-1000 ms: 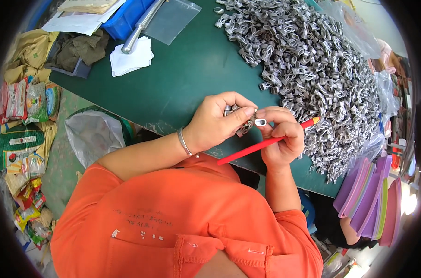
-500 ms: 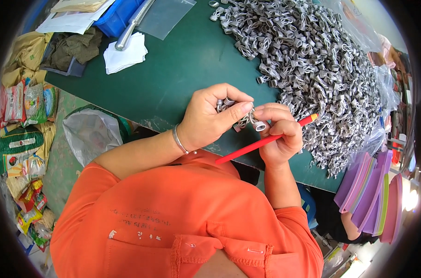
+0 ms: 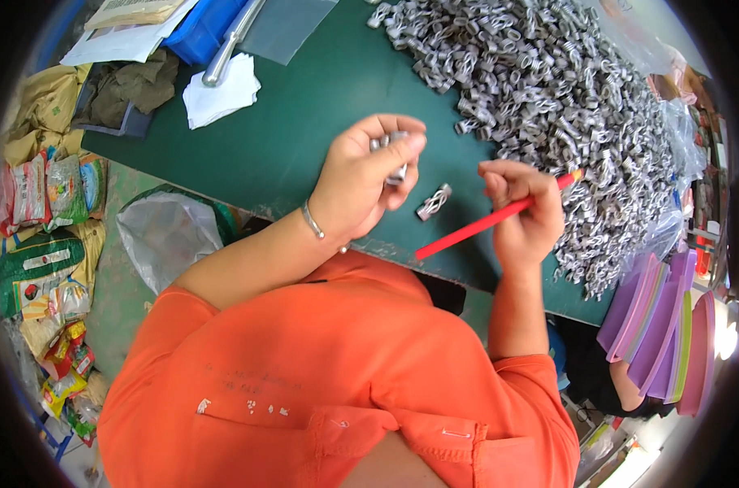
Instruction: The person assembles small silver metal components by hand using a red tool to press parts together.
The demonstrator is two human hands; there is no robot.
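My left hand [image 3: 368,167] is curled around several small grey metal clips [image 3: 397,172], partly hidden by the fingers. My right hand [image 3: 525,213] grips a long red pencil-like tool [image 3: 483,224] with a yellowish tip, slanting across the palm; thumb and index finger stretch toward the left with nothing visible between them. One loose metal clip [image 3: 434,202], with a coiled end and looped wires, lies on the green table between my two hands. A large heap of the same clips [image 3: 540,89] spreads over the table beyond my right hand.
The green table [image 3: 304,114] carries white paper slips [image 3: 219,93], a metal-handled tool [image 3: 227,53], a blue bin [image 3: 203,32] and a clear plastic bag [image 3: 292,28]. A bag-lined basket [image 3: 170,236] stands left on the floor. Purple and pink trays [image 3: 650,325] are stacked at right.
My hands have moved apart, the right one going right with the red tool. A clip that was between my fingers now appears on the table.
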